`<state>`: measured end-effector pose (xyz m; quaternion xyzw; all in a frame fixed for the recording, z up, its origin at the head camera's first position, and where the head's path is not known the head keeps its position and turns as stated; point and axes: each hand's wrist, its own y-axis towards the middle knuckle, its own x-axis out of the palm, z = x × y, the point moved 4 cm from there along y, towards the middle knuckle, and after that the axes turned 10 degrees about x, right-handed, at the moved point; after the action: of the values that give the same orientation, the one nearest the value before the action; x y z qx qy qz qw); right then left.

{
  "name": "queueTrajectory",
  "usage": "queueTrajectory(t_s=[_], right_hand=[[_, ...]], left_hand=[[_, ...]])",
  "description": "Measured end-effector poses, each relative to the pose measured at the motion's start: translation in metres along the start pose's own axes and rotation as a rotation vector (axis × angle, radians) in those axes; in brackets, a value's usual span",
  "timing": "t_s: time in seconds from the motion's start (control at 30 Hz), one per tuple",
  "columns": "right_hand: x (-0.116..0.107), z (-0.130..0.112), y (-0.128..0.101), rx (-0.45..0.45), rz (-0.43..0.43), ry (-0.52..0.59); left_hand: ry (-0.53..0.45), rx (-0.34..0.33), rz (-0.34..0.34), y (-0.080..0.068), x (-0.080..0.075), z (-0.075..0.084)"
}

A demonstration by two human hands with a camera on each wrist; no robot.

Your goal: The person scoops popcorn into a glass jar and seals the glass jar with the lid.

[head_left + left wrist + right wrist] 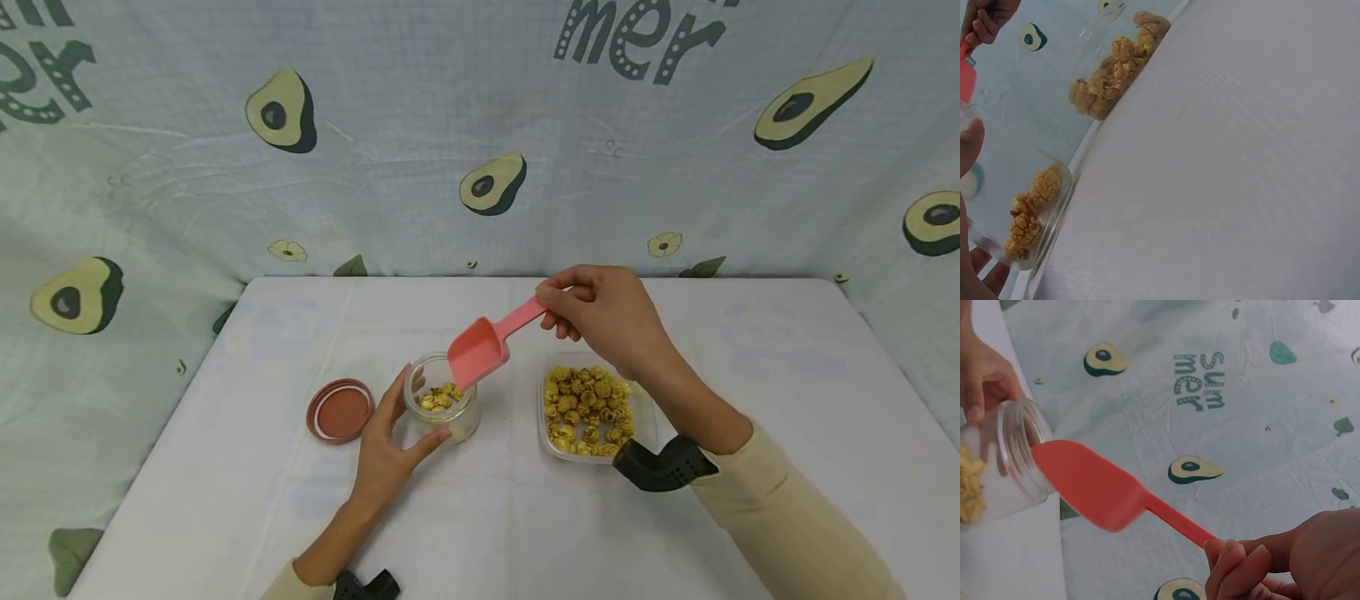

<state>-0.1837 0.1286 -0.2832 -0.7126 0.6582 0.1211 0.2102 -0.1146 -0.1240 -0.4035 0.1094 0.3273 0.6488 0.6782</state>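
White table (750, 375); jar (441, 407) partly behind scoop (480, 350).

white-clothed table (750, 350), pale green avocado-print backdrop cloth (420, 125) hung behind its far edge and wrapping down both side edges, even flat lighting

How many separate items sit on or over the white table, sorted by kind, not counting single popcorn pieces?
Clear glass jar holding some popcorn, gripped by the left hand: 1
Brown round lid lying beside the jar: 1
Pink plastic scoop tipped at the jar mouth, pinched by the right hand: 1
Clear plastic tub of popcorn: 1
Total: 4
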Motion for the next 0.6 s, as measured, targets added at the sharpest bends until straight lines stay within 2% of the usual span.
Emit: queueTrajectory(t_s=[0.2,0.4,0.6], right_hand=[[-0.001,0.007,-0.003,-0.007,0.020,-0.042],[-0.004,0.020,-0.006,0.012,0.037,0.003],[-0.014,0.031,-0.017,0.025,0.066,0.050]], left_hand=[[0.010,0.002,-0.002,0.000,-0.001,0.002],[0.040,0.030,0.002,-0.001,-0.002,0.001],[0.027,-0.004,0.012,-0.009,-0.001,-0.021]])
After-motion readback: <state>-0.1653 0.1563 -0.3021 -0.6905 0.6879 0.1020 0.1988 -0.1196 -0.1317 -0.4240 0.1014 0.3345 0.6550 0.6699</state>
